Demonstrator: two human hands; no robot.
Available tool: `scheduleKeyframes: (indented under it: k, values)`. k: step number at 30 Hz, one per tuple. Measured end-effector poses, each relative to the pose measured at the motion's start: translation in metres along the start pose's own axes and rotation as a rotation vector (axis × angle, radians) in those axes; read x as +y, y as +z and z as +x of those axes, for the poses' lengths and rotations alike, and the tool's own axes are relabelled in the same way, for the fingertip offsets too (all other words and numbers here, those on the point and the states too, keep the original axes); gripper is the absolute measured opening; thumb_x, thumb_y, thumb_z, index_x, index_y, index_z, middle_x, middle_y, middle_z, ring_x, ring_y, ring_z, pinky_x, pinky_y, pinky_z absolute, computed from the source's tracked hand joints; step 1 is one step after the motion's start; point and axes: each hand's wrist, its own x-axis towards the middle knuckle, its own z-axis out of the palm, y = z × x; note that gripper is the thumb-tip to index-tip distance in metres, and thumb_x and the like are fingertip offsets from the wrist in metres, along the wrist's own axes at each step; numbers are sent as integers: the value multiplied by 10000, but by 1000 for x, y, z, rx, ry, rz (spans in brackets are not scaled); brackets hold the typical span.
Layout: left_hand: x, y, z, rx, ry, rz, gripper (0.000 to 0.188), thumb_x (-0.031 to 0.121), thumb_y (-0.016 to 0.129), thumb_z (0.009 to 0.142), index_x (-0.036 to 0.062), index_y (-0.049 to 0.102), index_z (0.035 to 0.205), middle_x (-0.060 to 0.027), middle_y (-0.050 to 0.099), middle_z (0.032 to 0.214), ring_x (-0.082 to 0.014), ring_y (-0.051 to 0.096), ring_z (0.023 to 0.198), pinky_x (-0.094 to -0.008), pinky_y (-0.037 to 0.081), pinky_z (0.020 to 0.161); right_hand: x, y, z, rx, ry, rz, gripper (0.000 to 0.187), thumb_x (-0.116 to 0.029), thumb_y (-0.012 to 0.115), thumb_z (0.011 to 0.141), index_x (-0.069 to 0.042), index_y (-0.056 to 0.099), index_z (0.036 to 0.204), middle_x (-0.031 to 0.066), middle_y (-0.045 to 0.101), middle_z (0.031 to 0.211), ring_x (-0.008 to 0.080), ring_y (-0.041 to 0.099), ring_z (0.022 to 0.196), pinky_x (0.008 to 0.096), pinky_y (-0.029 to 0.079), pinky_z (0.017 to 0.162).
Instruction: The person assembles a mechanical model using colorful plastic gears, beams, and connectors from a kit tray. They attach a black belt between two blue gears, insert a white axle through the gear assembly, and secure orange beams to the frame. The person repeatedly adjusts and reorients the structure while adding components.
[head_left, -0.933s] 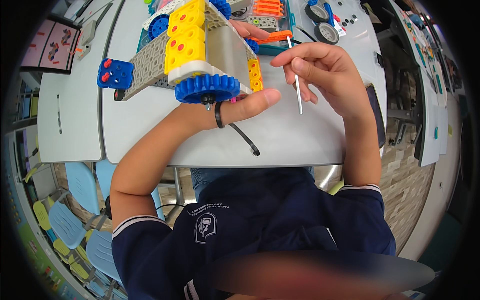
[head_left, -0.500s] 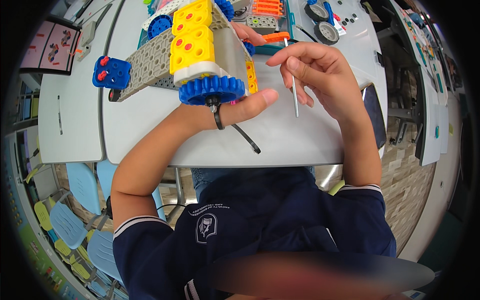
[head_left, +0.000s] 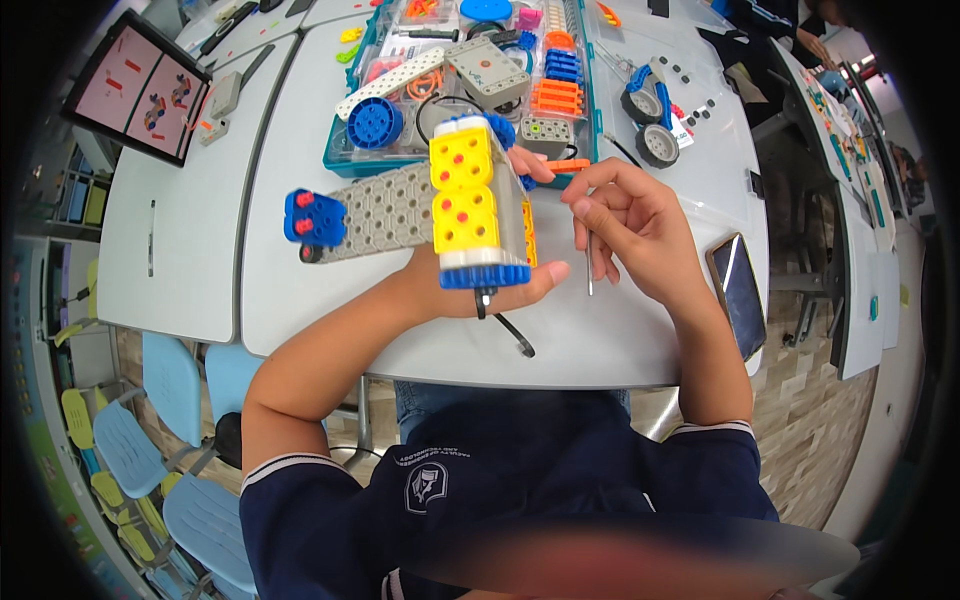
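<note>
My left hand (head_left: 540,286) is wrapped round a plastic construction-kit model (head_left: 463,190), raised over the table. The model has yellow blocks with red pins, a blue gear along its near end and a long grey perforated plate running left to a blue block. A black cable hangs below the gear. Most of my left palm and fingers are hidden behind the model; the thumb sticks out to the right. To the right, my right hand (head_left: 635,225) pinches a thin metal rod (head_left: 590,272), held nearly upright. A small orange piece (head_left: 570,166) shows near its upper end, beside my left fingertips.
Behind the model lies a teal-edged tray (head_left: 345,165) full of kit parts. Wheels (head_left: 657,146) and small black pieces are at the back right. A phone (head_left: 737,290) lies near the right edge. A screen (head_left: 135,90) with model pictures stands far left.
The view has tilted, so more of the parts tray shows and the model appears lower and further right. Both hands keep their holds on the model and the rod.
</note>
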Motion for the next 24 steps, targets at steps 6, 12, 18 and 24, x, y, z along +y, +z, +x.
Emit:
scheduleKeyframes:
  k: [6, 12, 18, 24]
  values:
    - [-1, 0, -2, -29, -30, 3, 744, 181, 811, 682, 115, 340, 1254, -121, 500, 1191, -268, 478, 1213, -461, 398, 1009, 1, -4, 1, -49, 72, 258, 121, -117, 514, 991, -61, 487, 1095, 58, 611, 705, 89, 557, 497, 215, 386, 424]
    - [-3, 0, -4, -64, -30, 59, 751, 199, 802, 692, 114, 336, 1275, -127, 494, 1192, -259, 485, 1179, -437, 419, 953, 5, -9, 4, -72, 112, 314, 155, -136, 573, 962, -65, 488, 1071, 77, 621, 722, 99, 566, 501, 218, 380, 420]
    - [-1, 1, -2, -119, 10, 179, 734, 213, 797, 697, 87, 351, 1266, -137, 489, 1184, -259, 492, 1141, -428, 423, 933, 9, -12, 8, -10, 105, 295, 173, -181, 632, 940, -65, 534, 1021, 79, 633, 734, 106, 587, 485, 219, 395, 392]
    - [0, -1, -2, -100, -71, 103, 706, 235, 798, 700, 57, 374, 1236, -145, 485, 1194, -248, 488, 1128, -408, 427, 930, 12, -13, 9, 1, 61, 342, 242, -247, 651, 946, -50, 548, 1040, 78, 643, 754, 107, 599, 501, 212, 426, 409]
